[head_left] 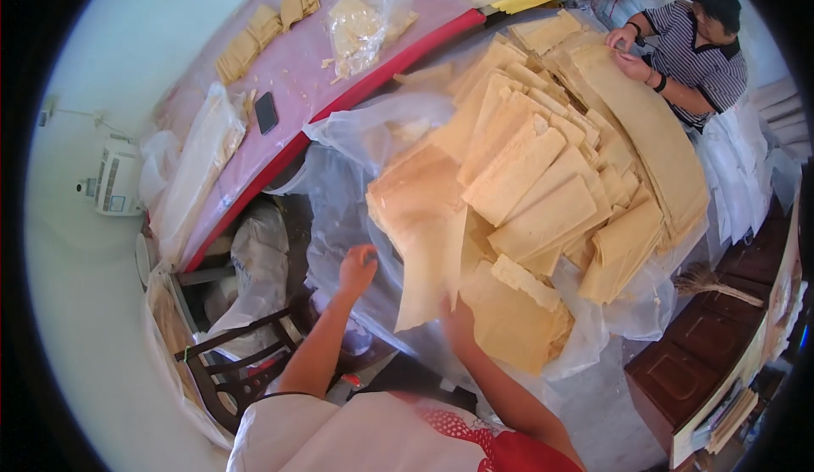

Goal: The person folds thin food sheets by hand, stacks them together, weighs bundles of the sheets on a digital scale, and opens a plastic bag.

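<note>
A thin, pale tan sheet (428, 256), resembling bean-curd skin, drapes down from the left side of a large pile towards me. At its lower right corner is my right hand (459, 328), slightly blurred, with fingers closed on the edge. My left hand (358, 272) is curled, apart from the sheet and to its left, over clear plastic. Something small and dark shows at its fingers, too small to name. Folded tan sheets (543, 218) lie heaped beyond my hands, and a broad flat stack (649, 133) borders them on the right.
A co-worker (708, 57) in a striped shirt handles the stack's far end. On the red-edged table (297, 65) lie a phone (266, 113), folded sheets and a plastic bag (365, 27). A dark chair (246, 366) stands left; a brown cabinet (678, 370) with a brush (716, 285) stands right.
</note>
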A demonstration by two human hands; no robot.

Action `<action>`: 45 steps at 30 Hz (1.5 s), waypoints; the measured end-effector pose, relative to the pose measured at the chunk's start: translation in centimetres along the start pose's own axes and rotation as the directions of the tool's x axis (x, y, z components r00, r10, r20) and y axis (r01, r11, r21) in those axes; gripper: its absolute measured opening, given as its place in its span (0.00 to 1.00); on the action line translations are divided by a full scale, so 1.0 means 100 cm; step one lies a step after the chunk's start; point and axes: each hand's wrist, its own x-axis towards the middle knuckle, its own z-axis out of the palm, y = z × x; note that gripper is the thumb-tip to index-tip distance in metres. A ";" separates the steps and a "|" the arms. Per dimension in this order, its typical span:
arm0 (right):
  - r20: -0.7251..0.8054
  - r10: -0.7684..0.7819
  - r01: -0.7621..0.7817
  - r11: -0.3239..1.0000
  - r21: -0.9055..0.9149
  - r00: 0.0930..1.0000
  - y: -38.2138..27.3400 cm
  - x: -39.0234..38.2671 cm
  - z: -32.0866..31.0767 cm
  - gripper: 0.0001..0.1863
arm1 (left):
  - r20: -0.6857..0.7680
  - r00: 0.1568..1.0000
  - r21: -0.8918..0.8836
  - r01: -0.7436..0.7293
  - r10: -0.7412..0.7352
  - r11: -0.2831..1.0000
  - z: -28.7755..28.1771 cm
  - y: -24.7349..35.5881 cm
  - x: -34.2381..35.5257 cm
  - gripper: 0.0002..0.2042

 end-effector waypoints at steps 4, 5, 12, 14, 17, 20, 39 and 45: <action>0.116 0.066 -0.068 0.998 0.017 0.991 -0.012 -0.016 0.004 0.23 | 0.008 0.858 0.285 -0.494 0.513 0.822 -0.012 0.114 0.044 0.20; 0.114 0.066 -0.069 0.997 0.017 0.991 -0.012 -0.018 0.004 0.23 | 0.084 0.793 0.351 -0.590 0.603 0.727 -0.005 0.135 0.052 0.22; 0.139 -0.160 0.173 0.982 -0.082 0.977 -0.017 -0.017 -0.006 0.21 | 0.700 0.367 0.468 -0.884 0.613 -0.005 0.058 0.178 0.089 0.05; 0.143 -0.142 0.159 0.981 -0.115 0.980 -0.021 -0.017 -0.012 0.21 | 0.702 0.405 0.560 -0.822 0.586 -0.102 0.065 0.172 0.103 0.01; 0.191 -0.162 0.189 0.973 -0.132 0.968 -0.026 -0.020 -0.021 0.22 | 0.601 0.335 0.554 -0.829 0.726 -0.077 0.041 0.152 0.117 0.01; 0.212 -0.221 0.240 0.968 -0.070 0.952 -0.021 -0.022 -0.028 0.21 | 0.600 0.471 0.566 -0.821 0.647 0.073 0.013 0.136 0.113 0.03; -0.521 -0.449 0.281 0.885 -0.371 0.726 0.041 -0.062 -0.227 0.13 | -0.045 0.631 0.144 -0.763 0.774 0.631 0.032 0.176 -0.117 0.11; -0.633 0.189 0.144 0.888 0.436 0.751 0.177 -0.091 -0.176 0.10 | 0.292 0.592 -0.160 -0.744 0.751 0.649 0.143 0.127 -0.160 0.15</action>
